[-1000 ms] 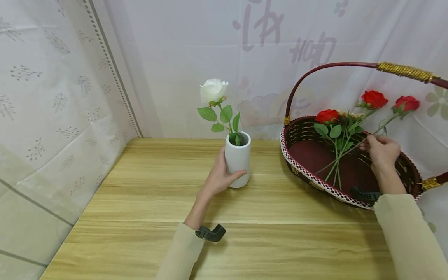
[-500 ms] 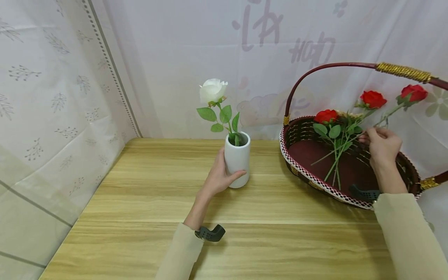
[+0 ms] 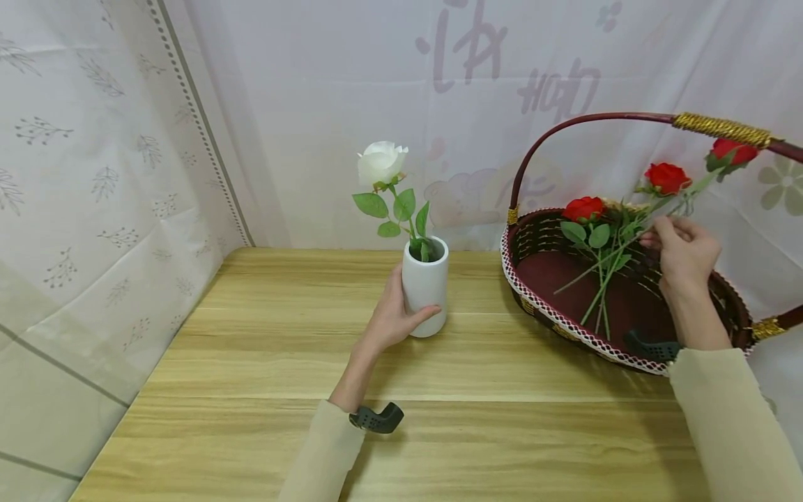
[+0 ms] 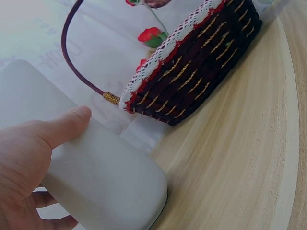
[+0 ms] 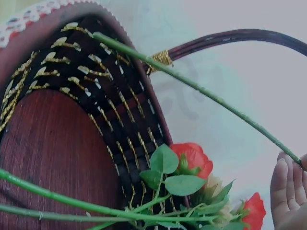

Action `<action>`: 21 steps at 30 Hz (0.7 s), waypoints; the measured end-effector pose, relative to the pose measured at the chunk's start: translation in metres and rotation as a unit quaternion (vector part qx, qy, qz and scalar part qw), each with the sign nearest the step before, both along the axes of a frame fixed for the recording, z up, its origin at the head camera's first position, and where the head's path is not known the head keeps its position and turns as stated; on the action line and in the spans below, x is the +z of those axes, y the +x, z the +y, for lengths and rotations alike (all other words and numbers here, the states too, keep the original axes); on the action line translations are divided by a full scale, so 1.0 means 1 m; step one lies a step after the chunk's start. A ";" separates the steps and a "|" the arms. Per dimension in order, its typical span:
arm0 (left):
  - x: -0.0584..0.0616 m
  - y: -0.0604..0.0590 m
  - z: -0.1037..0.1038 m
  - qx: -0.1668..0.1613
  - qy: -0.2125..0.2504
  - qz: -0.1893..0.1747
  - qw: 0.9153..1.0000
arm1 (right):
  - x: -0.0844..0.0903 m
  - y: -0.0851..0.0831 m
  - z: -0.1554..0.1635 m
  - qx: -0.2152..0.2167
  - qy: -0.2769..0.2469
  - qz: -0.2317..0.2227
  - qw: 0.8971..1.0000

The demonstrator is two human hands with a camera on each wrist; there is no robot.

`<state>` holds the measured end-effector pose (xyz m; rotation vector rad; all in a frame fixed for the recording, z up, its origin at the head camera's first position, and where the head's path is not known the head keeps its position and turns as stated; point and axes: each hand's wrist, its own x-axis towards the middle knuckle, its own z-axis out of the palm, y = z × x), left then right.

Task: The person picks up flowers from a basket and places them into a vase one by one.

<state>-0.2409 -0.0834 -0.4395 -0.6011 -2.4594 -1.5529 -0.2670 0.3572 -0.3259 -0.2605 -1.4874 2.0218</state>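
My left hand is wrapped around the side of a white cylindrical vase standing on the table. From the vase rises a white artificial rose with green leaves. In the left wrist view, the thumb lies across the vase wall. Over the basket, my right hand pinches the stem of a red rose, whose bloom overlaps the basket handle. The right wrist view shows the bare lower stem slanting above the basket. Two other red roses rest in the basket, their stems crossed.
A dark woven basket with white lace trim stands at the right. Its arched handle rises above it, wrapped in gold cord. Printed curtains hang behind and at the left of the wooden table.
The held red rose has risen toward the basket handle as my right hand lifts slightly, and its lower stem has shifted up and left. The left hand and vase stay put.
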 end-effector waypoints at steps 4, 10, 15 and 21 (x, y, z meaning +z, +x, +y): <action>0.000 0.000 -0.001 0.000 0.001 -0.003 1.000 | 0.003 0.001 -0.007 0.013 -0.003 0.022 1.000; -0.001 0.000 -0.001 0.001 0.000 -0.002 1.000 | 0.005 0.003 -0.015 0.031 0.007 0.042 0.999; -0.001 -0.001 -0.001 -0.004 0.003 0.008 1.000 | 0.006 0.005 -0.020 0.040 0.022 0.051 0.998; -0.002 -0.001 0.000 -0.004 0.003 0.009 1.000 | 0.009 0.007 -0.028 0.058 0.028 0.064 0.996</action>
